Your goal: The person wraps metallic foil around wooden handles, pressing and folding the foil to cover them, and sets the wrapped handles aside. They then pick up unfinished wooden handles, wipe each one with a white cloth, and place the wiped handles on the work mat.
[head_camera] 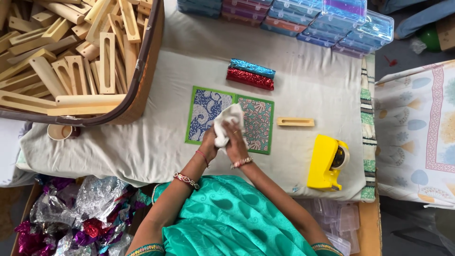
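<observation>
Head view: a white cloth [226, 124] is being gripped by both the left hand [209, 142] and right hand [235, 142], closed around it, over the patterned mat [256, 128]; it is best kept bunched firmly.

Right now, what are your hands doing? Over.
Left hand and right hand both gripping white cloth. Cloth over patterned green-edged mat. Nothing in the way.

A small craft or packing workshop: a cloth-covered desk [303, 90] carries a big basket [142, 85] heaped with cut wooden pieces [71, 52], stacks of clear plastic boxes [308, 19], glittery foil rolls [251, 74] and a yellow tape dispenser [326, 162], with crumpled wrappers [80, 213] binned below.
</observation>
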